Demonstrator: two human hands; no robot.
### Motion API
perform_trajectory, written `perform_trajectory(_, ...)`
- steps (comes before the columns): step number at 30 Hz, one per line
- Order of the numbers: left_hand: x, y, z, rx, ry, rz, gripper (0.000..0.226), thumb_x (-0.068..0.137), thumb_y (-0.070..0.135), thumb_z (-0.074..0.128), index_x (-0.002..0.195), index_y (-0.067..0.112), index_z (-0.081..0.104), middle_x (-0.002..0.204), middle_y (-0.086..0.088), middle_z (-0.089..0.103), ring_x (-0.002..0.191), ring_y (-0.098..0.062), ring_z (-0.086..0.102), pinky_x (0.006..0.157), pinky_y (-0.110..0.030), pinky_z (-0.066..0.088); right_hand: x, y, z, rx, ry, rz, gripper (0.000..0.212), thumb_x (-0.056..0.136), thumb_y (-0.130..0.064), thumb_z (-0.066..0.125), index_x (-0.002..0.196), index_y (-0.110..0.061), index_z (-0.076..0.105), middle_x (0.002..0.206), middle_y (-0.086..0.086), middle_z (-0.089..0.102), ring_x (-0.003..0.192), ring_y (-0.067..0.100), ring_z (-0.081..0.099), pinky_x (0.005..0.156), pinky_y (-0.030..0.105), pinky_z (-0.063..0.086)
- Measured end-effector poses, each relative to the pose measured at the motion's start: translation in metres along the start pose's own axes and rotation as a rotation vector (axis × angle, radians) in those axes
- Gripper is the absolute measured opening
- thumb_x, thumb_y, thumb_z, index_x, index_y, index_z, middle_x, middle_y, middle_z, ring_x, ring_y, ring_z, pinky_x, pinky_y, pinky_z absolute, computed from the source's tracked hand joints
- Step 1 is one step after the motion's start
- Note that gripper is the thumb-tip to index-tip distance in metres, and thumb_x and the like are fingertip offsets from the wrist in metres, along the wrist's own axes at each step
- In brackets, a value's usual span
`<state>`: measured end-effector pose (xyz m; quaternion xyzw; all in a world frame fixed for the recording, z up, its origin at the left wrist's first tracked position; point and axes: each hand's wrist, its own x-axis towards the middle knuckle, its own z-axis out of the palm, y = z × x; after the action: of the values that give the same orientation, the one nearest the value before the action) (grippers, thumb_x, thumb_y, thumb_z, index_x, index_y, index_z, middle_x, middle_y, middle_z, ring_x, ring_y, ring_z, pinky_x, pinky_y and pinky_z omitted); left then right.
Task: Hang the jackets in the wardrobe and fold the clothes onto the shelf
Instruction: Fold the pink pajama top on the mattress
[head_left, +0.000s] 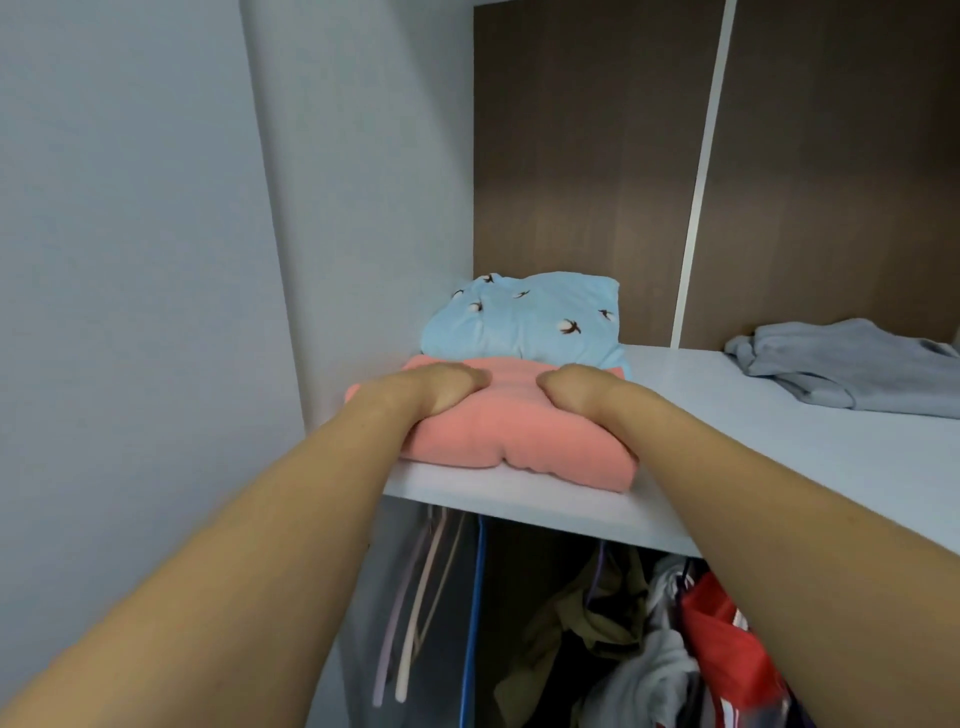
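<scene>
Wardrobe (363, 156) fills the view, its pale side panel on the left and a dark brown back wall behind. The shelf (779, 441) runs across the middle, and below it hang jackets (717, 639) in red, olive and grey next to bare hangers (415, 597), so the hanging part looks at least partly done.

On the shelf, well apart to the right, a grey garment (852, 369) lies loosely bundled and, by my reading, not yet folded. At the left end sits a light blue folded cloth (524, 322) printed with small dark figures, and touching its front edge lies the pink folded garment (498, 436), close to the shelf's front lip.

The left hand (441, 387) and the right hand (576, 389) both rest on top of the pink garment, just beside each other, fingers curled down into the fabric. Whether they pinch it or only press it I cannot tell for sure; the cloth bunches between them, which suggests a grip.

The step in hand seems to be seating this folded piece on the shelf. The next move calls for sliding it back from the lip, then lifting both hands off without dragging the folds open.
</scene>
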<state>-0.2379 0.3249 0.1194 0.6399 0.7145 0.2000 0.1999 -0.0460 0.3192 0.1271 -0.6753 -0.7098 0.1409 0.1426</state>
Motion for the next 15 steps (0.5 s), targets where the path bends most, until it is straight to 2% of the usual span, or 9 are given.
perform_trajectory(2, -0.012, 0.012, -0.009, 0.163, 0.130, 0.120, 0.055, 0.095, 0.056, 0.036, 0.132, 0.020, 0.057, 0.143, -0.010, 0.051, 0.126, -0.031, 0.050, 0.100, -0.037, 0.038, -0.014, 0.009, -0.010, 0.089, 0.070, -0.001, 0.046, 0.098, -0.036, 0.032, 0.131, -0.011, 0.053, 0.140, 0.013, 0.049, 0.130, 0.033, 0.042, 0.111, 0.046, 0.031)
perform_trajectory(4, -0.028, 0.028, -0.018, 0.204, 0.278, 0.215, 0.047, 0.100, 0.044, 0.033, 0.125, 0.014, 0.058, 0.138, -0.014, 0.054, 0.121, -0.032, 0.052, 0.094, -0.039, 0.040, -0.032, 0.022, -0.025, 0.181, 0.169, -0.014, 0.038, 0.095, -0.036, 0.038, 0.117, -0.009, 0.054, 0.127, 0.014, 0.054, 0.118, 0.034, 0.050, 0.102, 0.043, 0.039)
perform_trajectory(7, -0.054, 0.050, -0.016, 0.261, 0.430, 0.307, 0.048, 0.102, 0.041, 0.033, 0.136, 0.012, 0.051, 0.140, -0.015, 0.051, 0.124, -0.034, 0.050, 0.100, -0.042, 0.040, -0.063, 0.046, -0.047, 0.151, 0.325, -0.033, 0.019, 0.092, -0.029, 0.044, 0.095, -0.011, 0.048, 0.108, 0.013, 0.056, 0.097, 0.032, 0.051, 0.076, 0.034, 0.038)
perform_trajectory(9, -0.074, 0.066, -0.005, 0.340, 0.463, 0.368, 0.051, 0.102, 0.041, 0.034, 0.143, 0.012, 0.044, 0.146, -0.015, 0.046, 0.130, -0.035, 0.046, 0.107, -0.043, 0.034, -0.085, 0.063, -0.056, 0.072, 0.383, -0.030, 0.020, 0.093, -0.028, 0.046, 0.098, -0.008, 0.050, 0.117, 0.017, 0.057, 0.104, 0.035, 0.053, 0.077, 0.034, 0.039)
perform_trajectory(11, -0.092, 0.081, 0.009, 0.392, 0.479, 0.433, 0.053, 0.102, 0.042, 0.035, 0.147, 0.012, 0.040, 0.150, -0.013, 0.042, 0.134, -0.034, 0.041, 0.113, -0.045, 0.027, -0.106, 0.081, -0.059, 0.003, 0.403, -0.030, 0.032, 0.094, -0.029, 0.048, 0.112, -0.004, 0.053, 0.129, 0.021, 0.053, 0.116, 0.037, 0.051, 0.088, 0.036, 0.043)
perform_trajectory(15, -0.123, 0.113, 0.045, 0.414, 0.458, 0.560, 0.053, 0.102, 0.041, 0.037, 0.147, 0.013, 0.036, 0.152, -0.008, 0.039, 0.139, -0.028, 0.035, 0.118, -0.047, 0.020, -0.152, 0.119, -0.065, -0.084, 0.416, -0.016, 0.045, 0.093, -0.029, 0.050, 0.130, -0.005, 0.047, 0.137, 0.017, 0.049, 0.125, 0.035, 0.047, 0.095, 0.037, 0.041)
